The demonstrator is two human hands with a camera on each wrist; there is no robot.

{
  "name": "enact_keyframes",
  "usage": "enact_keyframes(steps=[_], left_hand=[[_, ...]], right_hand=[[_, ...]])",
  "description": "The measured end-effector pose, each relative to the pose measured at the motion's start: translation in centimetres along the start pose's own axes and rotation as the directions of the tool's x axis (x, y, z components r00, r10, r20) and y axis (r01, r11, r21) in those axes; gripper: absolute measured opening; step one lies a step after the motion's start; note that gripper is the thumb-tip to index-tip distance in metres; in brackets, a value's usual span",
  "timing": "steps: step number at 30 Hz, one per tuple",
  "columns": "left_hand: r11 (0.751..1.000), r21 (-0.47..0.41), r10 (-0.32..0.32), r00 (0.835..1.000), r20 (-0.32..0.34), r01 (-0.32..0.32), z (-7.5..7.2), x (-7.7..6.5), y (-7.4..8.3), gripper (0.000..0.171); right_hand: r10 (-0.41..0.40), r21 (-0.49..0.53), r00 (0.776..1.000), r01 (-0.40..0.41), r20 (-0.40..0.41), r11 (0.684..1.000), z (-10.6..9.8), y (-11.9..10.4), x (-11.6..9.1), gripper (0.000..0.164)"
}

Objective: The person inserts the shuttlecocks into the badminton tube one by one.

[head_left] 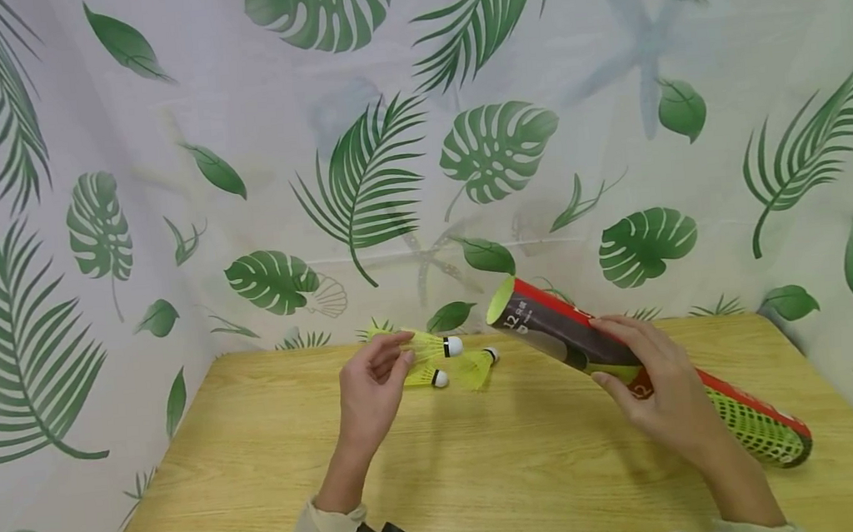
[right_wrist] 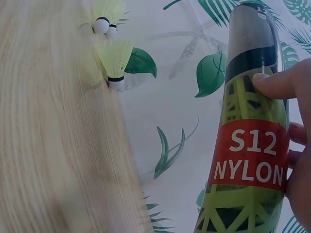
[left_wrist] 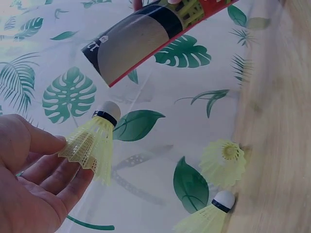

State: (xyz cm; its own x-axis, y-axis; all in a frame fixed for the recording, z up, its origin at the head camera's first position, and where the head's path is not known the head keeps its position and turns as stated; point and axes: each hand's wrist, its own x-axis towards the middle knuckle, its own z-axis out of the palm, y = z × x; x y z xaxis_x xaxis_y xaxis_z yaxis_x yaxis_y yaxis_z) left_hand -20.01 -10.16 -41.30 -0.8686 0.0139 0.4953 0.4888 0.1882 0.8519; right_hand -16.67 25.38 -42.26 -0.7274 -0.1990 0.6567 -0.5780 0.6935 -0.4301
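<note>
My left hand (head_left: 372,391) pinches a yellow shuttlecock (left_wrist: 90,148) by the edge of its skirt, thumb on one side and fingers on the other. Its white cork points right, toward the tube. My right hand (head_left: 665,393) grips a shuttlecock tube (right_wrist: 250,155) around its middle; the label reads "S12 NYLON". Tilted, the tube has its open mouth (head_left: 501,300) up and to the left, while its lower end slopes down to the right. Yellow netted skirts show through the clear wall near that lower end. Two loose shuttlecocks, one (head_left: 479,366) farther right and another (head_left: 426,378), lie near my left hand.
The wooden table (head_left: 518,476) reaches back to a white leaf-printed cloth (head_left: 404,176), which also rises along the left and right sides. The loose shuttlecocks are close to the table's back edge.
</note>
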Motion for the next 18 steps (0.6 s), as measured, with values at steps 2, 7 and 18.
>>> enact_keyframes(steps=[2, 7, 18], left_hand=[[1.0, -0.013, 0.012, 1.0, -0.011, -0.013, 0.0, 0.1, 0.2, 0.019], [0.998, -0.034, 0.047, 0.998, -0.047, -0.048, -0.2, 0.6, 0.6, 0.02], [0.991, -0.056, 0.115, 0.992, -0.049, -0.118, 0.3, 2.0, 2.0, 0.019]], right_hand=[[-0.005, 0.002, 1.0, 0.005, 0.005, 1.0, 0.0, -0.1, 0.1, 0.079], [-0.015, 0.009, 1.0, 0.014, 0.012, 1.0, 0.2, -0.3, 0.2, 0.08], [-0.005, 0.033, 1.0, 0.004, 0.024, 0.999, 0.2, -0.7, 0.1, 0.081]])
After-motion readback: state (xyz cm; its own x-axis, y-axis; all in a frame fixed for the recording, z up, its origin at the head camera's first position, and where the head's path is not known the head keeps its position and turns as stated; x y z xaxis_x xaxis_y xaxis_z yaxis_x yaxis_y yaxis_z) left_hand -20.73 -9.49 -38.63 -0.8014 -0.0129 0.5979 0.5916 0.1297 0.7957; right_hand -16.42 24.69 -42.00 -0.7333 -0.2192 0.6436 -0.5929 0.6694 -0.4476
